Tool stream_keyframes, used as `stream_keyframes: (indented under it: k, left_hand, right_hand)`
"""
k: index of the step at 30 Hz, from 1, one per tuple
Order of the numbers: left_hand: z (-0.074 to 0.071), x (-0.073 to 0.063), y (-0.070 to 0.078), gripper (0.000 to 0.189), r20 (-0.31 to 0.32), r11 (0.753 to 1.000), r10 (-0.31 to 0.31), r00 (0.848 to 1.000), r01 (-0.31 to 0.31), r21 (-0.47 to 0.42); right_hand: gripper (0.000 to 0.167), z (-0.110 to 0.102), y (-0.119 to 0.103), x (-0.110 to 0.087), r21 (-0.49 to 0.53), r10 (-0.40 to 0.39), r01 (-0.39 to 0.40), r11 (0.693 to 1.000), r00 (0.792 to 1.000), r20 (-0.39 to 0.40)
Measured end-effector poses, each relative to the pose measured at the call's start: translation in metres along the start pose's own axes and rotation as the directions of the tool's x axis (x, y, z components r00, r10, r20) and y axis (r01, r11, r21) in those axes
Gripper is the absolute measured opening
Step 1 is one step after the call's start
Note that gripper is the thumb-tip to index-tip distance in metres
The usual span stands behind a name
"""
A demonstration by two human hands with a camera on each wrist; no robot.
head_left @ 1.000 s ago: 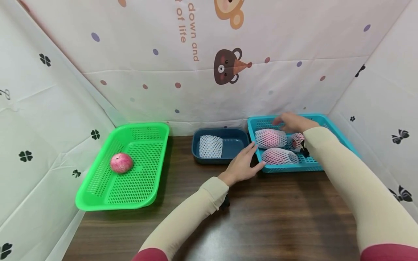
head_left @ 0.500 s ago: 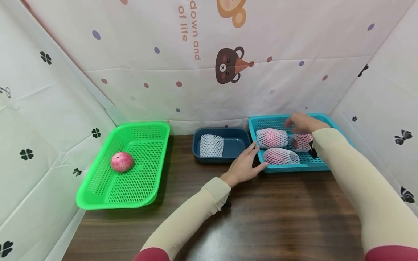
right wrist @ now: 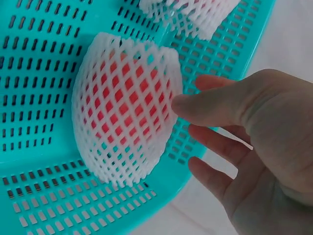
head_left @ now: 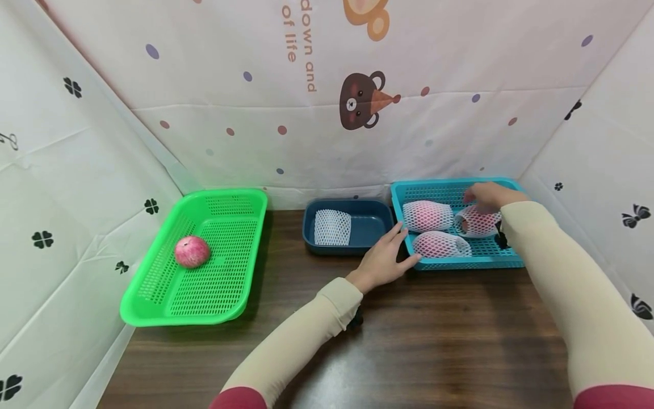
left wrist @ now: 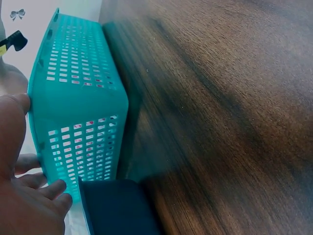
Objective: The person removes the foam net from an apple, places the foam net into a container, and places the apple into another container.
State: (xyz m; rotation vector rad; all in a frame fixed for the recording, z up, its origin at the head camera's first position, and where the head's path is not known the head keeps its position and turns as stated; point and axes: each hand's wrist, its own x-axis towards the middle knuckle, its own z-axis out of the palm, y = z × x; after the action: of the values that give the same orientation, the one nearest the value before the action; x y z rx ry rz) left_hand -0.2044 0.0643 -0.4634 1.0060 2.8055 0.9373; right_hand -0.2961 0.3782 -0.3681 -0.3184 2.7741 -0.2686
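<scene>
My right hand (head_left: 487, 196) is at the back right of the blue basket (head_left: 495, 262), over an apple in a white foam net (head_left: 476, 221). In the right wrist view, its thumb tip meets the edge of the net (right wrist: 127, 103), with the other fingers loosely bent beside it, not wrapped around the fruit. My left hand (head_left: 382, 260) touches the basket's front left corner with spread, fairly straight fingers. Two more netted apples lie in the basket, one toward the back left (head_left: 426, 216) and another at the front left (head_left: 440, 244).
A navy tray (head_left: 373, 226) beside the basket holds an empty-looking foam net (head_left: 332, 228). Farther left, a green basket (head_left: 214, 309) contains one bare apple (head_left: 192, 251). Printed cloth (head_left: 245, 147) hangs behind and at both sides of the wooden table (head_left: 434, 335).
My right hand has shifted right inside the blue basket, and the netted apple below it sits slightly farther right, more exposed. My left hand stays at the corner.
</scene>
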Motion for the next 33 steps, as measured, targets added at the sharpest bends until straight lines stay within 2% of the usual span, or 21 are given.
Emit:
stream_keyframes:
  k: [5, 8, 19, 27, 33]
  left_hand:
    - [0.001, -0.001, -0.002, 0.073, -0.004, 1.000, -0.002, 1.000, 0.002, 0.002]
    - [0.002, -0.001, -0.003, 0.073, -0.002, 1.000, -0.002, 1.000, 0.002, 0.004]
    - [0.001, -0.001, -0.002, 0.073, -0.003, 1.000, -0.005, 1.000, 0.005, 0.026]
    - [0.000, 0.000, 0.002, 0.074, 0.014, 0.999, -0.006, 1.000, 0.005, 0.034]
    - [0.000, 0.001, 0.003, 0.075, 0.017, 1.000, -0.005, 1.000, 0.004, 0.028]
  right_hand:
    - [0.052, 0.004, 0.009, 0.003, -0.012, 0.041, -0.041, 0.999, 0.998, 0.045]
    - [0.057, 0.006, 0.013, 0.004, 0.019, 0.069, -0.071, 0.997, 0.994, 0.089]
    - [0.083, 0.018, 0.030, 0.018, 0.034, 0.077, -0.085, 0.996, 0.978, 0.192]
    - [0.090, 0.027, 0.039, 0.025, -0.034, 0.096, -0.091, 0.995, 0.979, 0.182]
    - [0.094, 0.029, 0.044, 0.022, -0.023, 0.130, -0.128, 0.992, 0.974, 0.187]
